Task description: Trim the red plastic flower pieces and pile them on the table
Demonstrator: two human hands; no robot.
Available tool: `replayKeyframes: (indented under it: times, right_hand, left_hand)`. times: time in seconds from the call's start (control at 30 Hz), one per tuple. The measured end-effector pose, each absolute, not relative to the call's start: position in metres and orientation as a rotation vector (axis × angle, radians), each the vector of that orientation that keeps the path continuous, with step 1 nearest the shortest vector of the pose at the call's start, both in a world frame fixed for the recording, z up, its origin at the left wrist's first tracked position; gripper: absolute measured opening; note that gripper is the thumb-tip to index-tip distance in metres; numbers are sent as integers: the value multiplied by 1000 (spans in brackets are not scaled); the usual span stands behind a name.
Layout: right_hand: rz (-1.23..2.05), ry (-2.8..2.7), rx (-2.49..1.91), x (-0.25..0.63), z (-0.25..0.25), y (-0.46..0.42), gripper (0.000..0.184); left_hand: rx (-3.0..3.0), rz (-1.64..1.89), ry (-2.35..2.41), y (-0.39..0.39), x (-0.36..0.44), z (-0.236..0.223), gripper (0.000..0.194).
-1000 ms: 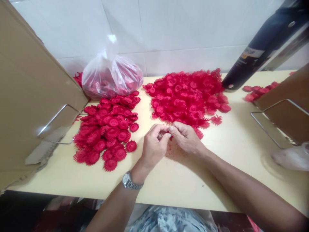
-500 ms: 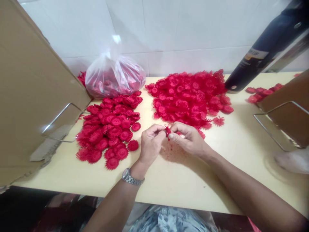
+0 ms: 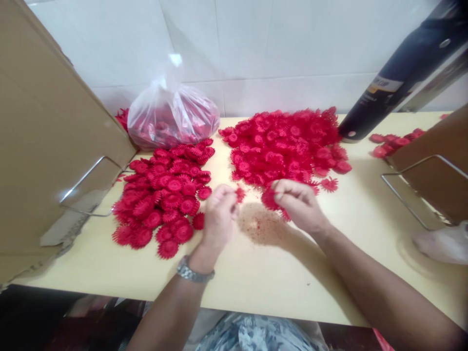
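My left hand (image 3: pixel 220 210), with a metal-band watch (image 3: pixel 195 270) on its wrist, pinches a small red fringed flower (image 3: pixel 240 194) between thumb and fingers. To its right, my right hand (image 3: pixel 300 204) has its thumb and fingertips pressed together over red flowers (image 3: pixel 269 200) at the near edge of the right pile. Whether it grips one of them I cannot make out. A pile of flat, round red flowers (image 3: pixel 171 200) lies left of my left hand. Beyond my right hand spreads a bigger, fluffier pile of red flowers (image 3: pixel 281 141).
A tied clear plastic bag of red pieces (image 3: pixel 173 117) stands at the back left against the tiled wall. Cardboard panels (image 3: pixel 54 122) with wire handles flank both sides of the yellow table (image 3: pixel 263 287). A dark bottle (image 3: pixel 387 87) stands back right. Red crumbs (image 3: pixel 259 226) dot the tabletop.
My hands were together at one red flower and have now parted. The left moved a little left with a flower; the right shifted right to flowers by the pile.
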State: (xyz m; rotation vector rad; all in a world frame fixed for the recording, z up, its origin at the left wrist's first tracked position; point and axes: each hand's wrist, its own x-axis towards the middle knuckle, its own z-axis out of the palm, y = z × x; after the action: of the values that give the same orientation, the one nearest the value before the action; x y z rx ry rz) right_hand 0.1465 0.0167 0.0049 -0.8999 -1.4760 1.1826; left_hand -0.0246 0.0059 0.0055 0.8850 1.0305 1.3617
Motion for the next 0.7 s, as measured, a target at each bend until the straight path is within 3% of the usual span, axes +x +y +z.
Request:
replayKeyframes:
  times: [0.07,0.27,0.37,0.43,0.5,0.7]
  right_hand:
    - [1125,-1400,-872,150,4,21,18]
    - [1303,-1454,-899,151,1,22,19]
    - [1379,-1453,-897,152,0,22,22]
    - [1412,-1460,-898,152,0,21,23]
    - [1416,-1484,-906,150,2,20,24]
    - [1420,-1611,-934,141,11,15,31]
  left_hand:
    - [912,1488,1035,8,-28,12,11]
    - [1073,1350,1196,12,-18,8,12]
    - [1109,1343,1326,16,-17,-4,2]
    - [1163,1274,1353,16,-18,-7,16]
    - [1193,1258,1338,13,-19,-7,25]
    - [1197,1223,1088,1,-16,3,15]
